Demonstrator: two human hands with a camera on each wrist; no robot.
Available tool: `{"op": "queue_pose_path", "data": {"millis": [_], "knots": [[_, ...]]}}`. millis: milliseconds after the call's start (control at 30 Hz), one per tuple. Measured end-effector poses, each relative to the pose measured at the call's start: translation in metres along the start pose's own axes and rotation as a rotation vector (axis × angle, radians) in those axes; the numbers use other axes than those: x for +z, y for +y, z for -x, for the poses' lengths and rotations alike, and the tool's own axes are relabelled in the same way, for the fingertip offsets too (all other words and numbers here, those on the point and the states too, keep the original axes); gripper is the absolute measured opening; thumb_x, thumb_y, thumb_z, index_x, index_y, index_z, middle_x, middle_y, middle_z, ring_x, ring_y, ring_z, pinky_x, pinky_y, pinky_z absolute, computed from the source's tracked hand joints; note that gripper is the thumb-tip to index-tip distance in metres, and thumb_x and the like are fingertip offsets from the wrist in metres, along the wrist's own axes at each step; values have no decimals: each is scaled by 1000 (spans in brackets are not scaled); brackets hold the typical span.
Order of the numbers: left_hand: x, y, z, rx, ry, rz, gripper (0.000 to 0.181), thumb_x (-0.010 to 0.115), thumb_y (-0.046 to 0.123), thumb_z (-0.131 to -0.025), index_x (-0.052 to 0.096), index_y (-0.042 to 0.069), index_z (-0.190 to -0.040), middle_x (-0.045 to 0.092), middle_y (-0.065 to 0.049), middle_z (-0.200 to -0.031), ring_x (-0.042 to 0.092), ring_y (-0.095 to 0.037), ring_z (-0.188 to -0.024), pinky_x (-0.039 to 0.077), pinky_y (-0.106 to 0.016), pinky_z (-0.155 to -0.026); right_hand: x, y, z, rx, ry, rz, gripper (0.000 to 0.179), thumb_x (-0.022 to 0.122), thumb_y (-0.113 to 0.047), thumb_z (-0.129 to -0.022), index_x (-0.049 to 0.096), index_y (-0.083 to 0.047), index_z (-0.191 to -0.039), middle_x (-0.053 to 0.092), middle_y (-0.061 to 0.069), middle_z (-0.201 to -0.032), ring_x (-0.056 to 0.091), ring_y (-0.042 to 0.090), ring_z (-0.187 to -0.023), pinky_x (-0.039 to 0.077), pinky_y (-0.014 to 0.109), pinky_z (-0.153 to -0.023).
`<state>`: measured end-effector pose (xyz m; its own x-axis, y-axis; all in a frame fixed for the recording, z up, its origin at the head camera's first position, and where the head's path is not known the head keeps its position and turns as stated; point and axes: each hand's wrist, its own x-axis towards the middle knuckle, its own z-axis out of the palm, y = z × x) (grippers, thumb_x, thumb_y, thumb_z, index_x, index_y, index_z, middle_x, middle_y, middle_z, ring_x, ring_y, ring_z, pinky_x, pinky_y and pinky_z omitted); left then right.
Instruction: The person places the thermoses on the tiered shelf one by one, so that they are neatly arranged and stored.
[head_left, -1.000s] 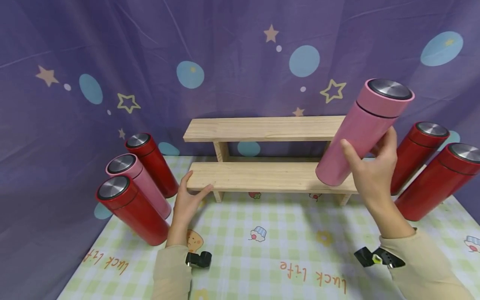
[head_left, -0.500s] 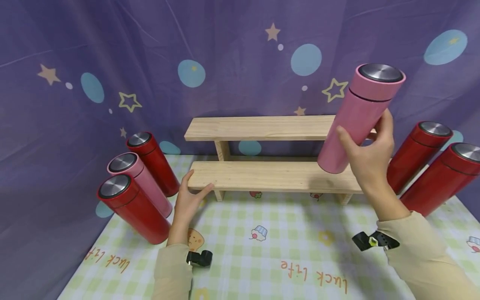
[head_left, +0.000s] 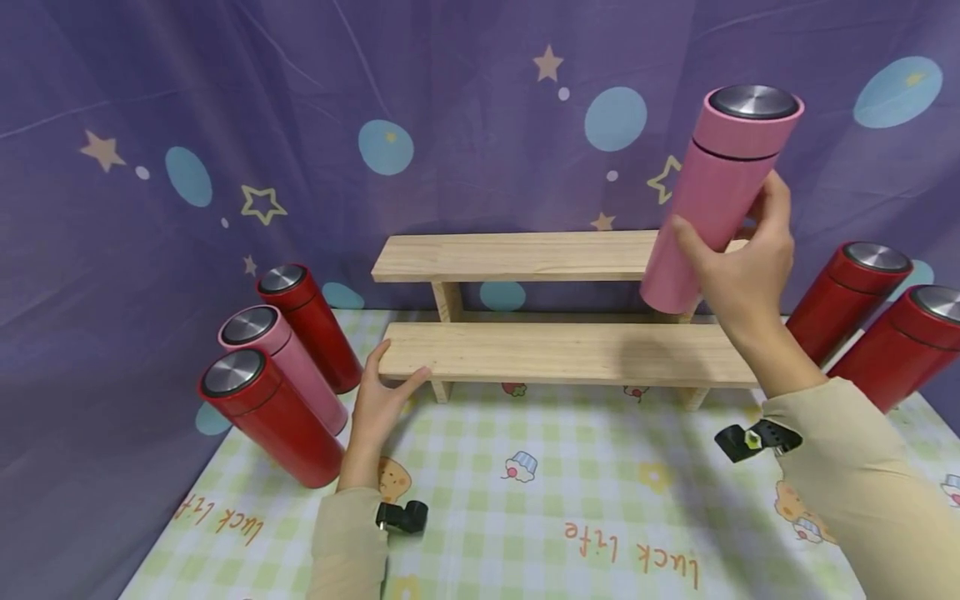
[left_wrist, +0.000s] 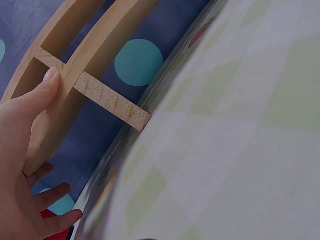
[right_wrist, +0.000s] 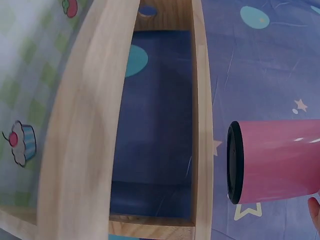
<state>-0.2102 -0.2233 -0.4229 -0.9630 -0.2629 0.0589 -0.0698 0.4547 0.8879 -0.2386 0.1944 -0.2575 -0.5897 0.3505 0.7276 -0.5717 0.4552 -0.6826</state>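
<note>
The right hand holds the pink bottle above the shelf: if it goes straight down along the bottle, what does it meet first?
Probably the upper shelf board: the pink bottle in the right hand hangs clear over its right end. Depth is uncertain, so the lower board is possible.

3 flasks (head_left: 277, 367) left of shelf (head_left: 555, 350), 2 flasks (head_left: 877, 321) right

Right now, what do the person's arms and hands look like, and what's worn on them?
Both hands, left hand and right hand, are bare: no gloves or rings visible. Each arm wears a loose beige sleeve reaching the wrist. A small black camera sits at the left wrist; the right one is black with a yellow-green spot.
</note>
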Motion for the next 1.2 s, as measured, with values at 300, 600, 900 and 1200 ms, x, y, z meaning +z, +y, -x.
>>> {"op": "queue_pose_path", "data": {"millis": [300, 600, 900, 1200], "knots": [[1, 2, 1, 3, 2, 4, 100, 77, 60, -78, 25, 26, -157, 22, -7, -162, 21, -28, -147, 20, -58, -114, 7, -7, -19, 12, -66, 133, 75, 79, -44, -76, 47, -27, -142, 62, -4, -113, 54, 5, -98, 41, 18, -74], [3, 0, 1, 10, 4, 14, 100, 78, 58, -78, 26, 24, -157, 24, -8, -161, 22, -27, -147, 20, -56, -115, 17, -4, -34, 8, -87, 268, 75, 77, -48, -77, 45, -31, -142, 64, 2, -118, 58, 13, -102, 39, 26, -78], [0, -2, 0, 13, 4, -11, 101, 76, 61, -78, 24, 26, -158, 23, -9, -161, 23, -30, -146, 21, -58, -114, 22, 2, -52, 61, -120, 266, 79, 78, -52, -75, 44, -31, -143, 65, 1, -121, 60, 13, -104, 39, 26, -80], [1, -2, -1, 11, 0, -6, 102, 76, 62, -77, 24, 27, -158, 23, -8, -162, 22, -30, -146, 21, -59, -114, 20, 8, -68, 140, -184, 258, 83, 80, -52, -75, 41, -31, -145, 63, 3, -127, 57, 10, -105, 37, 25, -82]]}}
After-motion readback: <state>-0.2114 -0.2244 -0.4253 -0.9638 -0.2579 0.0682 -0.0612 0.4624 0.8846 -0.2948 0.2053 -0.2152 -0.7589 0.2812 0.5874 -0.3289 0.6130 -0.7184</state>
